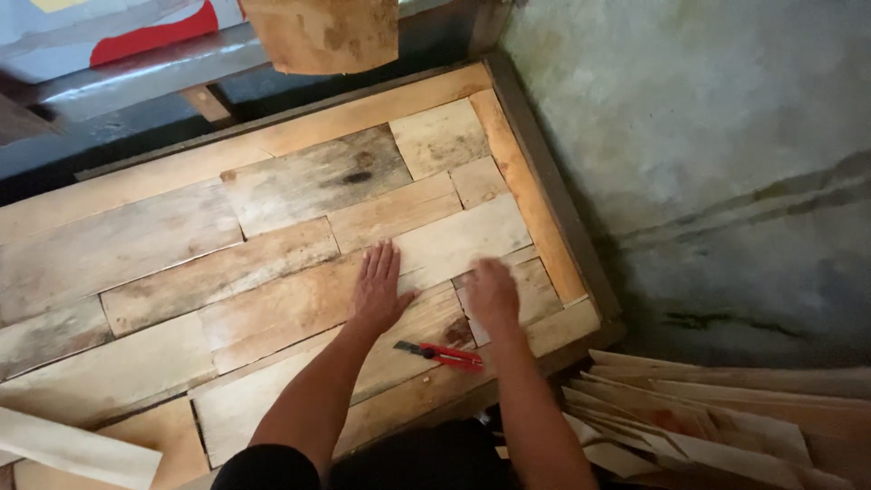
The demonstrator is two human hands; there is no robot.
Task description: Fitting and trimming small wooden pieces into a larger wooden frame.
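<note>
Both hands, the left hand [379, 290] and right hand [491, 295] (blurred), press open-palmed, slightly apart, holding veneer pieces [454, 240] flat, a red utility knife [442, 355] lying just behind them.

Both arms are bare from the fingers up past the elbows. The left hand [379, 289] has no glove, no ring and no watch; its nails look short. The right hand [491, 295] is also without a glove, but it is blurred, so small details cannot be seen. Far behind the fingers, near the shoulder, a dark, probably black, garment begins.
</note>
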